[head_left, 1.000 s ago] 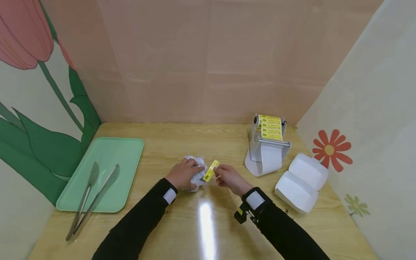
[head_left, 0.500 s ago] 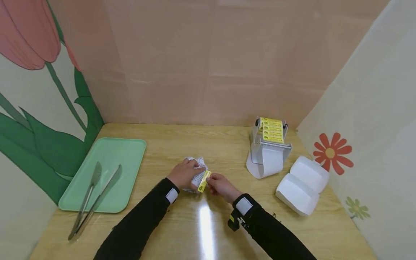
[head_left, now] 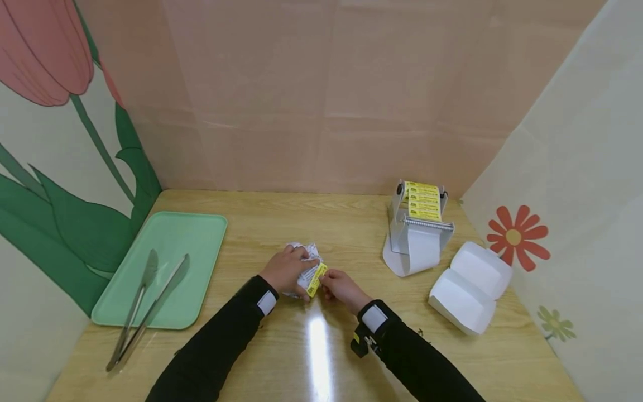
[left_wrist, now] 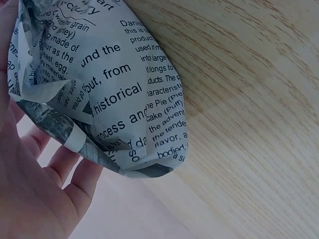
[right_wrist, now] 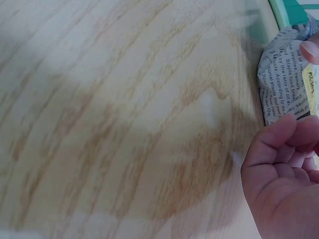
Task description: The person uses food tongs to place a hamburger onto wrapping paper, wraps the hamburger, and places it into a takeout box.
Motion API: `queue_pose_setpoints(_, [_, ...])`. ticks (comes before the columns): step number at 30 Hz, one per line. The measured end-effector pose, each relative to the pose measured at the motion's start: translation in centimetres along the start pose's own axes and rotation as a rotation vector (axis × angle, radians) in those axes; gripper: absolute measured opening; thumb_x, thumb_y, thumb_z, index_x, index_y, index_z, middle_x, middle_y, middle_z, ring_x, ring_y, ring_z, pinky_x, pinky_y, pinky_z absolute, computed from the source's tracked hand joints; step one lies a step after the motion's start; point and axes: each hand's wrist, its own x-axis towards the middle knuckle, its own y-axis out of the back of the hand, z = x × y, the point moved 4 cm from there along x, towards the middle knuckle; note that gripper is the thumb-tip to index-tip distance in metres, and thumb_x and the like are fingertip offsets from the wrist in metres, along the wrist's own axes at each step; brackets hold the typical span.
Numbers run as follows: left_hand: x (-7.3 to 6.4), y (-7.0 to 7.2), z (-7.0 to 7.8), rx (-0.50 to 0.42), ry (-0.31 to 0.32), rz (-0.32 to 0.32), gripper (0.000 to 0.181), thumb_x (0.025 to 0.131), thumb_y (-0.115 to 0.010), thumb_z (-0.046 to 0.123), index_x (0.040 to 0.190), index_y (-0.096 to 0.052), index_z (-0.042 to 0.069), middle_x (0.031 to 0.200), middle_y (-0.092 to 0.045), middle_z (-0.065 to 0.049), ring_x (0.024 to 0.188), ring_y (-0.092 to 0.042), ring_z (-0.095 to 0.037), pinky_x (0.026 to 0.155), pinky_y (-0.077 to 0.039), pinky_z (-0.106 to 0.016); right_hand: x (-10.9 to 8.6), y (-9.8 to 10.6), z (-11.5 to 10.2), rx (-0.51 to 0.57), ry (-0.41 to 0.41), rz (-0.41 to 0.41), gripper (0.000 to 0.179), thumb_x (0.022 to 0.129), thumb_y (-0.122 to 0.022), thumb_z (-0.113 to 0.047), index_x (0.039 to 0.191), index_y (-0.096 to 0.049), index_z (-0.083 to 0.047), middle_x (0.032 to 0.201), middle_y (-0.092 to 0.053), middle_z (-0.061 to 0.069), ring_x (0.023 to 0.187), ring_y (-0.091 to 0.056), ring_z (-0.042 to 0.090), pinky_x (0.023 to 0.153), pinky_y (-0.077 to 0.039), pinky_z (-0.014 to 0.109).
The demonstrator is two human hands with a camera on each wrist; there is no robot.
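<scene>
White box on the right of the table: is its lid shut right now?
No, the white box stands open, its lid folded back and its inside showing.

– How is that crumpled white paper wrapper [left_wrist: 119, 89] patterned?
– Black newsprint lettering and grey printed patches. The narrow yellow paper label [head_left: 316, 281] has dark print.
– And the rectangular mint-green tray [head_left: 188, 240]?
– One plain colour, like the hinged white box [head_left: 461, 301]. The pale tan wooden tabletop [head_left: 271, 218] shows streaky brown grain.
</scene>
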Motion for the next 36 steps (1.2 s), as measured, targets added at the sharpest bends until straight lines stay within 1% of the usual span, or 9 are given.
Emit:
queue_pose_setpoints(7, [0.0, -0.2, -0.3, -0.003, -0.005, 0.013, 0.096, 0.062, -0.08, 0.064, 0.144, -0.05, 0.024, 0.125, -0.052, -0.002, 0.104, -0.046, -0.021, 0.086, -0.044, -0.034, -1.1, -0.2, -1.6, -0.025, -0.025, -0.02, 0.021, 0.102, -0.046, -0.011, 0.087, -0.052, 0.002, 0.078, -0.052, 0.008, 0.065, -0.047, 0.016, 0.063, -0.045, 0.03])
queue_pose_setpoints(11, [0.0, -0.3, -0.3, -0.02, -0.002, 0.005, 0.095, 0.063, -0.08, 0.063, 0.144, -0.05, 0.024, 0.126, -0.052, -0.002, 0.105, -0.046, -0.022, 0.086, -0.044, -0.034, -0.5, -0.1, -0.9, -0.021, -0.037, -0.021, 0.024, 0.103, -0.046, -0.014, 0.087, -0.053, 0.002, 0.077, -0.052, 0.006, 0.064, -0.047, 0.016, 0.061, -0.045, 0.029])
queue_pose_setpoints(14, [0.0, -0.3, -0.2, -0.031, 0.004, -0.003, 0.095, 0.063, -0.081, 0.063, 0.144, -0.05, 0.025, 0.126, -0.052, -0.002, 0.107, -0.045, -0.022, 0.086, -0.044, -0.035, 0.4, 0.0, 0.0, -0.035, -0.044, 0.004, 0.029, 0.104, -0.045, -0.019, 0.087, -0.056, 0.001, 0.074, -0.051, 0.004, 0.063, -0.047, 0.014, 0.058, -0.042, 0.026])
queue_pose_setpoints(19, [-0.1, -0.2, -0.1, -0.035, 0.01, -0.011, 0.095, 0.063, -0.081, 0.061, 0.145, -0.049, 0.024, 0.127, -0.052, -0.002, 0.107, -0.045, -0.022, 0.087, -0.044, -0.035, 1.1, -0.1, 0.5, -0.07, -0.048, 0.058, 0.036, 0.105, -0.041, -0.026, 0.086, -0.058, 0.0, 0.073, -0.051, 0.003, 0.062, -0.047, 0.014, 0.057, -0.041, 0.025])
queue_pose_setpoints(21, [-0.1, -0.1, -0.1, -0.038, 0.01, -0.009, 0.095, 0.063, -0.082, 0.061, 0.144, -0.05, 0.024, 0.126, -0.052, -0.003, 0.107, -0.045, -0.022, 0.087, -0.044, -0.035, 1.1, -0.2, 0.5, -0.061, -0.038, 0.078, 0.038, 0.105, -0.04, -0.026, 0.085, -0.058, 0.0, 0.071, -0.051, 0.002, 0.061, -0.047, 0.013, 0.056, -0.041, 0.025])
queue_pose_setpoints(26, [0.0, -0.4, -0.1, -0.029, 0.011, -0.012, 0.095, 0.063, -0.081, 0.062, 0.144, -0.05, 0.024, 0.126, -0.052, -0.002, 0.107, -0.045, -0.022, 0.087, -0.044, -0.034, 1.2, -0.4, 0.7, -0.024, -0.019, 0.123, 0.04, 0.104, -0.043, -0.027, 0.076, -0.057, -0.002, 0.063, -0.05, 0.0, 0.053, -0.044, 0.011, 0.049, -0.038, 0.023])
queue_pose_setpoints(29, [0.0, -0.5, -0.1, -0.01, 0.01, -0.011, 0.095, 0.063, -0.08, 0.063, 0.145, -0.049, 0.024, 0.127, -0.051, -0.002, 0.107, -0.044, -0.022, 0.086, -0.044, -0.034, 1.3, -0.5, 0.9, -0.026, -0.026, 0.137, 0.04, 0.103, -0.044, -0.028, 0.073, -0.056, -0.004, 0.061, -0.049, 0.0, 0.051, -0.043, 0.011, 0.047, -0.036, 0.023])
queue_pose_setpoints(32, [-0.1, -0.2, 0.0, -0.002, 0.006, 0.002, 0.095, 0.063, -0.081, 0.062, 0.144, -0.05, 0.024, 0.126, -0.052, -0.002, 0.106, -0.045, -0.022, 0.085, -0.045, -0.034, 1.2, -0.4, 0.7, -0.053, -0.026, 0.148, 0.041, 0.103, -0.045, -0.029, 0.071, -0.055, -0.005, 0.059, -0.049, 0.0, 0.05, -0.043, 0.011, 0.046, -0.035, 0.023])
queue_pose_setpoints(36, [-0.3, 0.3, 0.1, 0.0, 0.012, 0.008, 0.094, 0.063, -0.081, 0.061, 0.144, -0.051, 0.023, 0.126, -0.052, -0.003, 0.106, -0.045, -0.022, 0.085, -0.046, -0.035, 1.3, -0.4, 0.6, -0.113, -0.02, 0.16, 0.041, 0.104, -0.044, -0.029, 0.073, -0.056, -0.004, 0.06, -0.05, 0.0, 0.051, -0.044, 0.011, 0.045, -0.035, 0.023])
